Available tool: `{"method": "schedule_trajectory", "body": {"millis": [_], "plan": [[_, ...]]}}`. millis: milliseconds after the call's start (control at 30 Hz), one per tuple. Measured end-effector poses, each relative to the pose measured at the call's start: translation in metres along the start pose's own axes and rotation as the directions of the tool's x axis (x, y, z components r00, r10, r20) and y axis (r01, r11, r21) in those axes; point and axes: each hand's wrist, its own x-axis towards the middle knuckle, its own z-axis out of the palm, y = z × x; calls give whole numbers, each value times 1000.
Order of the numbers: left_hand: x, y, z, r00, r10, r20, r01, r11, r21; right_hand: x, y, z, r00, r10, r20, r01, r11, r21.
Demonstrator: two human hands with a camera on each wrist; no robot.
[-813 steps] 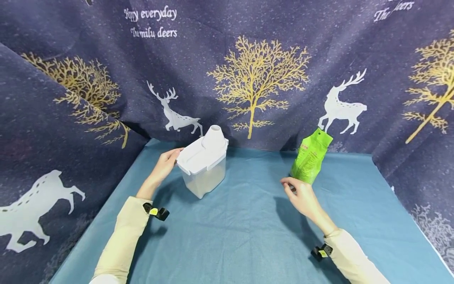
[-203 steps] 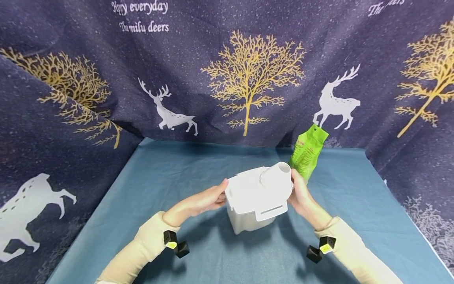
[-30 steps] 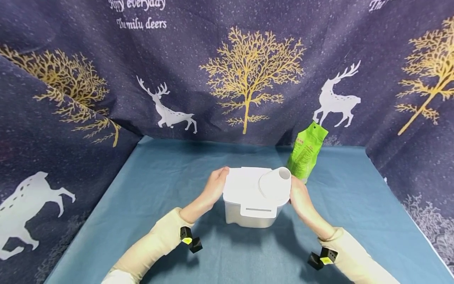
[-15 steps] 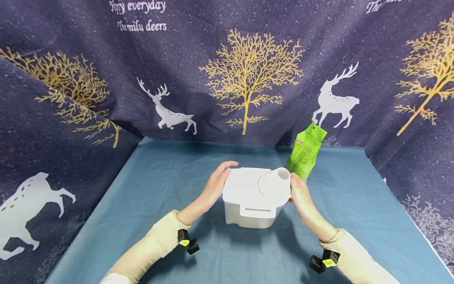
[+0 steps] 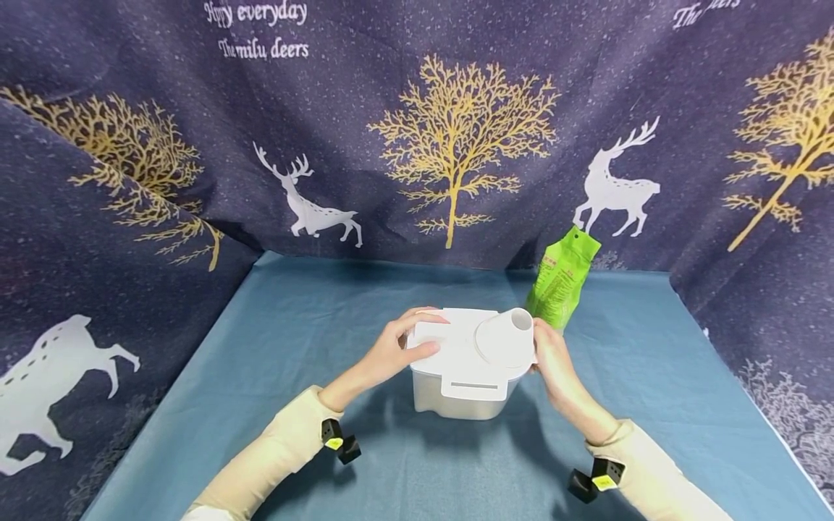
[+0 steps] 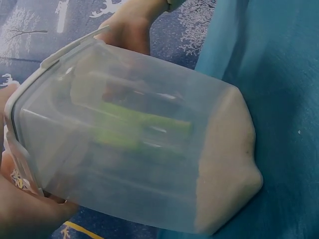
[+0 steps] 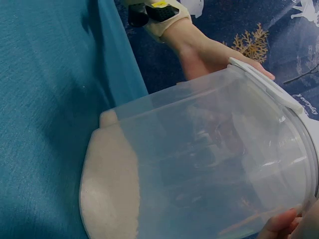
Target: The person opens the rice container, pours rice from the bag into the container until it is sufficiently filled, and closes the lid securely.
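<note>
A translucent plastic storage container (image 5: 456,400) stands upright on the cloth, with pale contents at its bottom. Its white lid (image 5: 456,340) carries a tilted white spout (image 5: 508,336) at the right end. My left hand (image 5: 391,351) reaches over the left end of the lid; thumb and index finger lie on top of it, apart, gripping across that end. In the left wrist view the lid edge runs between its fingers (image 6: 32,209). My right hand (image 5: 552,354) grips the right end beside the spout; its fingers (image 7: 279,224) show at the rim in the right wrist view.
A green bag (image 5: 563,278) stands behind the right hand, near the back curtain (image 5: 313,130). Blue cloth (image 5: 313,318) covers the table. A wrist camera (image 5: 340,440) sits on each cream sleeve.
Over the last second my left hand has shifted from the lid's left side onto its top, fingers spreading over it. Earlier, the container was moved from the left to the middle and turned.
</note>
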Motion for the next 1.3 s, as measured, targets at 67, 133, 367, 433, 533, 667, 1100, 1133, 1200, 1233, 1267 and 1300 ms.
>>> {"method": "schedule_trajectory", "body": {"millis": [67, 133, 367, 433, 533, 667, 1100, 1133, 1200, 1233, 1267, 1300], "plan": [[0, -1, 1, 999, 5, -33, -5, 1000, 2, 0, 1, 0, 1000, 5, -3, -5, 1000, 4], [1, -2, 2, 998, 21, -66, -20, 1000, 12, 0, 2, 0, 1000, 9, -6, -9, 1000, 7], [2, 0, 3, 993, 37, -114, -40, 999, -31, 0, 3, 0, 1000, 28, -5, -28, 999, 31], [3, 0, 3, 993, 24, -117, -30, 998, -52, 0, 2, 0, 999, 35, -1, -35, 999, 33], [3, 1, 3, 992, 1, -125, -10, 997, -70, -1, 2, 0, 999, 39, 6, -39, 998, 41], [3, 3, 5, 989, -34, -141, 20, 995, -98, -1, 2, 0, 999, 42, 2, -42, 998, 53], [4, 9, 6, 985, -54, -164, 35, 992, -119, -4, -1, 0, 999, 46, -13, -45, 996, 74], [4, 9, 7, 985, -56, -166, 36, 992, -119, -4, -2, 0, 999, 49, -14, -47, 996, 73], [4, 9, 7, 984, -59, -168, 39, 992, -119, -4, -1, -1, 998, 55, -14, -54, 996, 76], [4, 9, 7, 983, -61, -171, 41, 992, -118, -4, -1, -1, 998, 60, -14, -58, 995, 84], [4, 8, 7, 983, -61, -174, 41, 992, -120, -4, -1, -1, 998, 64, -11, -63, 993, 97], [4, 8, 7, 982, -63, -177, 42, 992, -121, -3, -1, -1, 998, 67, -6, -66, 991, 116]]}}
